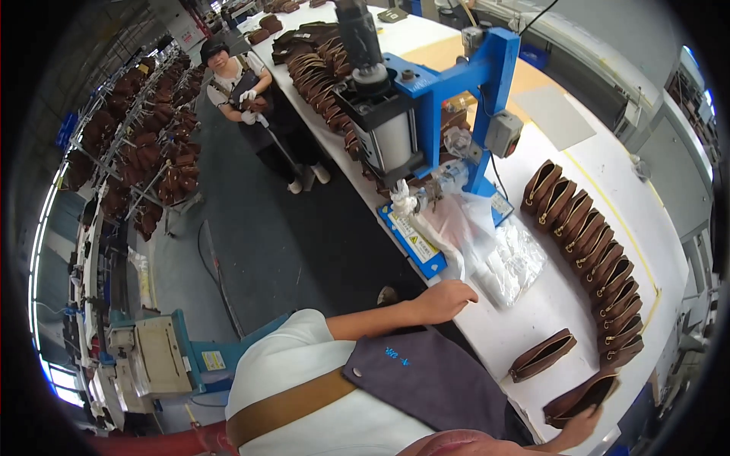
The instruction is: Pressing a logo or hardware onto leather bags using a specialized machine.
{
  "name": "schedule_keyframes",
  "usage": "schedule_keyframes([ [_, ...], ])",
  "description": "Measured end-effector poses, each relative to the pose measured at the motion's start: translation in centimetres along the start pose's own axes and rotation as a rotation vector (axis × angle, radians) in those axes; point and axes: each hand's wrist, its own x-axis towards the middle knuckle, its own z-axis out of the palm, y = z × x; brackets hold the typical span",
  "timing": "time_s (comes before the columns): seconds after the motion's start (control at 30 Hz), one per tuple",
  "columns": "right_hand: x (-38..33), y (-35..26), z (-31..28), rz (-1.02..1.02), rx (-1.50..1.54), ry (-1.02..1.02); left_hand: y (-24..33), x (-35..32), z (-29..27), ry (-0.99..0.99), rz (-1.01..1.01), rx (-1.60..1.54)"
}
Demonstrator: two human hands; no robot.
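Curled fingers close my left hand (447,301) at the table edge, beside the loose end of a white twisted plastic strip (449,251). Whether anything is inside those fingers is hidden. Down at the lower right, my right hand (582,427) grips the side of a brown zip pouch (566,404), whose top gapes. A second brown pouch (541,356) lies by itself on the white table, between my two hands. Beyond the held pouch, a curved row of similar pouches (585,235) with gold-coloured zips runs away along the table.
A blue press (498,91) stands at the table's near edge, with clear plastic bags (509,262) beside its blue base (414,239). More brown pouches (323,83) are heaped farther up. Across the aisle, a person (239,99) holds brown pieces near loaded racks (144,144).
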Motion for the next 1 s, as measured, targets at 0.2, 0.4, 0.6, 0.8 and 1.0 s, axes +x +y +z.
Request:
schedule_keyframes([
  [0.2,-4.2,-20.1,-7.8,-0.619,0.31,-0.326,5.7,1.7,-6.7,0.238,0.518,0.093],
  [0.4,-13.4,-36.7,0.3,-0.993,0.31,-0.854,0.2,-4.2,-14.3,-0.096,0.602,0.122],
  [0.6,-19.6,-48.0,8.0,-0.907,0.397,-1.065,-7.0,-8.1,-19.4,-0.304,0.346,0.194],
  [0.8,-24.2,-54.6,12.6,-0.499,0.71,-1.548,-10.0,-10.2,-24.0,-0.233,0.051,-0.167],
  [1.0,-20.6,-48.6,23.2,-0.883,0.445,-0.312,-14.8,-12.7,-26.8,-0.073,-0.296,-0.399],
])
